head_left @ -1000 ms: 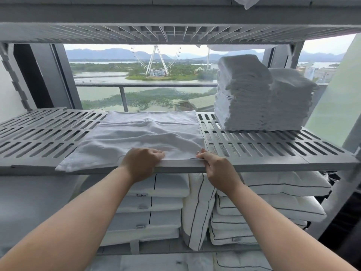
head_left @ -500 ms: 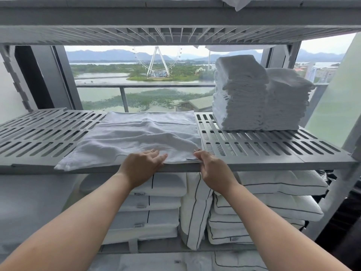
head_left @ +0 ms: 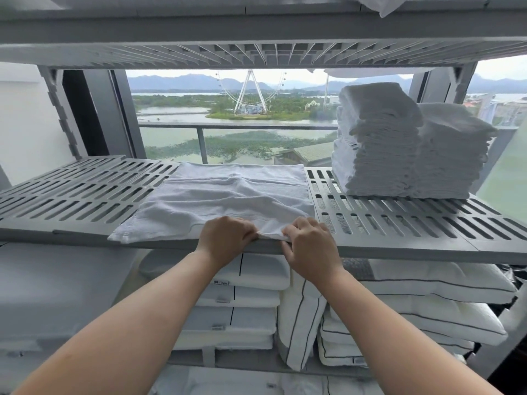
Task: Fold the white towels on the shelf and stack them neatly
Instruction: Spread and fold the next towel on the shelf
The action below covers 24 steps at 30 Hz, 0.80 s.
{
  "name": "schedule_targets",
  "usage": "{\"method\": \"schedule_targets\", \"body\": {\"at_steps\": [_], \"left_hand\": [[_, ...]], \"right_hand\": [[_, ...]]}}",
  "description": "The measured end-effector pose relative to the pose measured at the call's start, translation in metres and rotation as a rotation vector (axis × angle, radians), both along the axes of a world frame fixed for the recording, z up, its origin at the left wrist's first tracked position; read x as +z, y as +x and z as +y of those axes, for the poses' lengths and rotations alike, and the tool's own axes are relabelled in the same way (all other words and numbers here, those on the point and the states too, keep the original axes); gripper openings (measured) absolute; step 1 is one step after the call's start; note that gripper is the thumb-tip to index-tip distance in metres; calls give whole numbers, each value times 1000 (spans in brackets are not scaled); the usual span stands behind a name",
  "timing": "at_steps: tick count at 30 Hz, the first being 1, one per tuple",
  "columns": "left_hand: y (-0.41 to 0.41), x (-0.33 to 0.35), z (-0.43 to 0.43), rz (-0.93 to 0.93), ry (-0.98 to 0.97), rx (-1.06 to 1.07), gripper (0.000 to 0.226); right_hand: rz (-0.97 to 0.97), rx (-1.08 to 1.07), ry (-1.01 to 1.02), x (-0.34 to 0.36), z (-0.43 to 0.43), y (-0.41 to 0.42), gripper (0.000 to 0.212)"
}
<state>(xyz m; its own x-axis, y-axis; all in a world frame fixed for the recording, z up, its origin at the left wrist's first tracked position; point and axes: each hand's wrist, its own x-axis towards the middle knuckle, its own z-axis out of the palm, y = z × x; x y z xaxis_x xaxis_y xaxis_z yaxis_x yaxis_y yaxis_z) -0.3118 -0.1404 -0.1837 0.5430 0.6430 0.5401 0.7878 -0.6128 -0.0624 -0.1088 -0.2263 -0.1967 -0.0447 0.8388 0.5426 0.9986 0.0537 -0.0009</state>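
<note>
A white towel lies spread and slightly rumpled on the grey slotted shelf. Its near right corner is bunched at the shelf's front edge. My left hand and my right hand sit close together there, both with fingers curled, pinching that near edge of the towel between them. Two tall stacks of folded white towels stand at the back right of the same shelf, apart from my hands.
The left part of the slotted shelf bears nothing. Another shelf hangs close overhead. Below, white pillows and folded bedding fill the lower shelf. A window with a railing lies behind.
Both hands have drawn together at the towel's near right corner, and their fingers have curled to pinch the edge. The corner has moved left and bunched up.
</note>
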Motion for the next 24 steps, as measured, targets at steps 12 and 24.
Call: {"method": "schedule_targets", "body": {"at_steps": [12, 24], "left_hand": [[-80, 8, -3, -73, 111, -8, 31], [-228, 31, 42, 289, -94, 76, 24]], "right_hand": [[63, 102, 43, -3, 24, -37, 30], [39, 221, 96, 28, 75, -168, 24]]}}
